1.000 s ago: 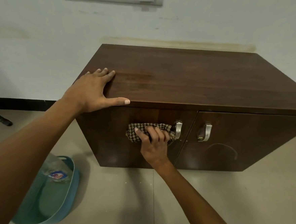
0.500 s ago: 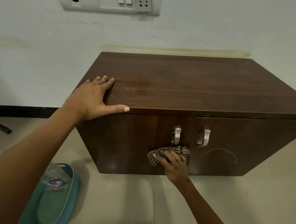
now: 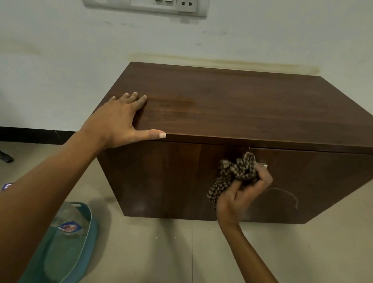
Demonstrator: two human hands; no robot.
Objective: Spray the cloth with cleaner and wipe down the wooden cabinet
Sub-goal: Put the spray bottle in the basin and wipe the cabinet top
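1. Dark-brown wooden cabinet [image 3: 239,105]: the left hand [image 3: 116,121] lies flat on its top-left corner, fingers pressed together, thumb spread along the front edge.
2. The right hand [image 3: 241,198] holds the bunched checkered cloth [image 3: 234,173] at the cabinet's front, fingers curled round it.
3. A teal tray [image 3: 90,234] holding a clear bottle [image 3: 69,223] lies left of the cabinet.

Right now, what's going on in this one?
A person is cleaning a low wooden cabinet. The left hand lies flat on its top near the front left corner, thumb along the edge. The right hand grips a bunched checkered cloth at the door fronts, about where the two doors meet. On the floor to the left, a plastic bottle sits in a teal tray.
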